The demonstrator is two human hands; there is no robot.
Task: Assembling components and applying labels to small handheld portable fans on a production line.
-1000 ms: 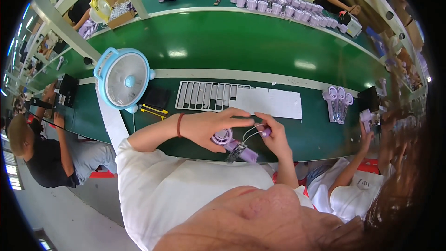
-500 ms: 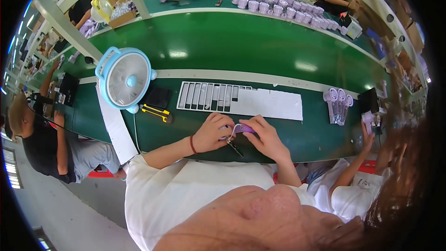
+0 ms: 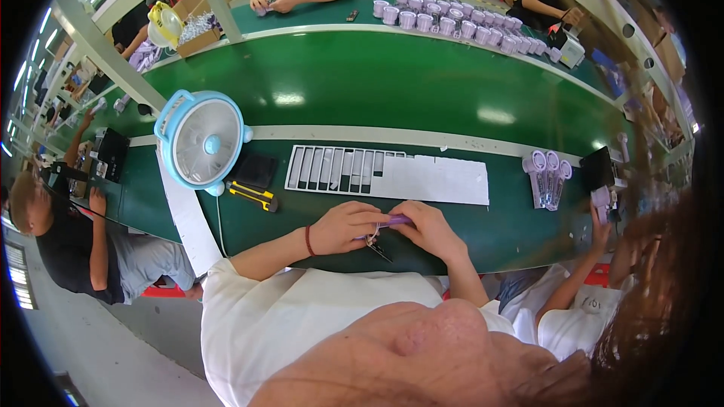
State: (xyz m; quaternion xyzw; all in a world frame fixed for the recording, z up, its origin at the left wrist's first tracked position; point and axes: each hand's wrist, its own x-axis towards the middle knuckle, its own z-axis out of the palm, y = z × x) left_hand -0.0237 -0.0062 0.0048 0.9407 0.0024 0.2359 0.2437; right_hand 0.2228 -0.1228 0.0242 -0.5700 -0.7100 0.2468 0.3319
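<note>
The hands have drawn together since a second ago: the right hand (image 3: 433, 232) pinching the purple casing (image 3: 398, 220) between them, the left hand (image 3: 341, 228) curled at its left. Nearer, a dark board (image 3: 382, 252) dangles; turning the casing could strain its wires (image 3: 374, 234).

Purple part (image 3: 398, 220), yellow-and-black cutter (image 3: 255, 196), light-blue fan (image 3: 212, 144), white sheet (image 3: 437, 179), dark-red wristband (image 3: 308, 241), dark-green tabletop (image 3: 513, 237), white shirt (image 3: 317, 309)

Blue fan (image 3: 212, 143) near yellow cutter (image 3: 253, 195)
</note>
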